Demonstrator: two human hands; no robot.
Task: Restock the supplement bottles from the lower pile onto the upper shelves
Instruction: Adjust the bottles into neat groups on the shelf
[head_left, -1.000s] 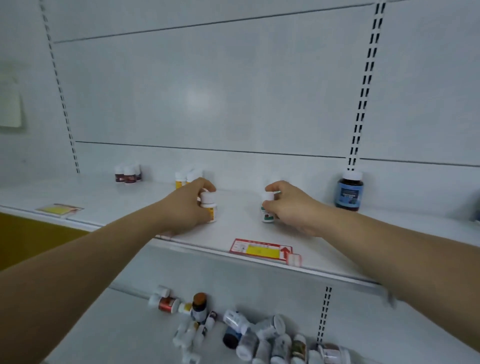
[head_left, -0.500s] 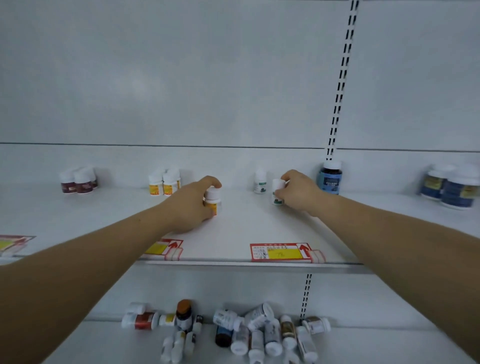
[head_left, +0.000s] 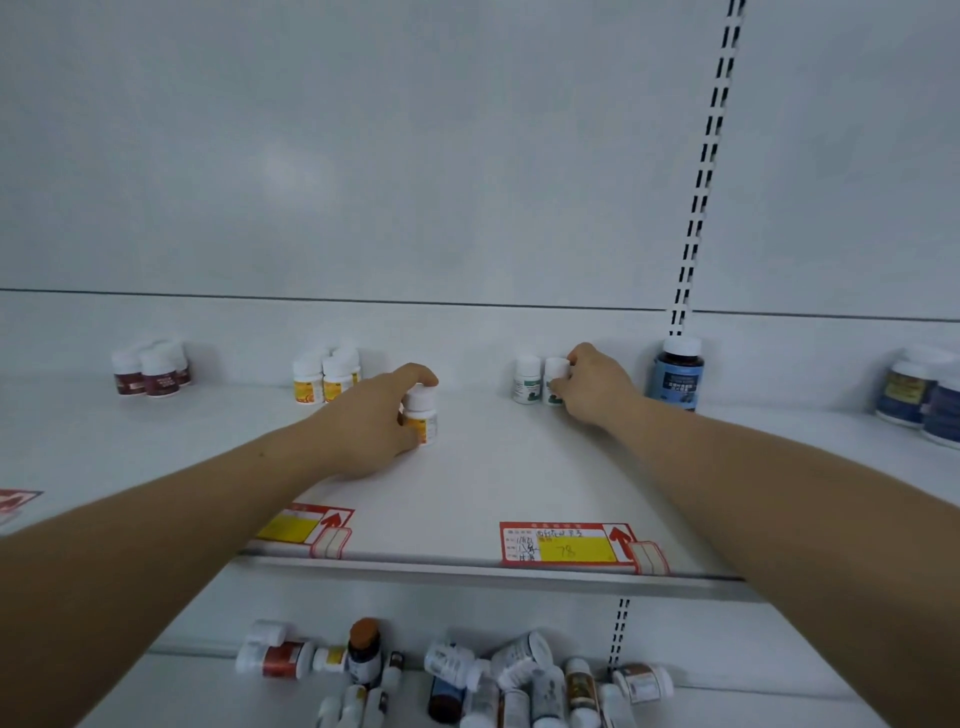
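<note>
- Gripped in the left hand (head_left: 371, 421) — a white-capped bottle with an orange label (head_left: 422, 415), upright on the upper shelf (head_left: 467, 483), fingers curled round its side and one fingertip over the cap.
- Right hand (head_left: 592, 387): fingers closed round a small white bottle with a green label (head_left: 555, 382), upright at the back of the upper shelf, touching or just beside a matching green-label bottle (head_left: 525, 380) on its left.
- Orange-label group (head_left: 324, 375): three or so white-capped bottles near the back of the upper shelf, just left of the held orange one.
- Maroon-label group (head_left: 150, 369): farther left along the same shelf, well apart from the hands.
- Dark bottle with a blue label (head_left: 674, 374): upright, just right of the right hand.
- Blue-label jars (head_left: 919, 397): far right end of the upper shelf.
- Price tags (head_left: 566, 544) — red and yellow, along the front edge of the upper shelf.
- Lower pile (head_left: 467, 675): mixed bottles, most lying on their sides, below the upper shelf; one brown-capped bottle (head_left: 363, 649) stands upright among them.
</note>
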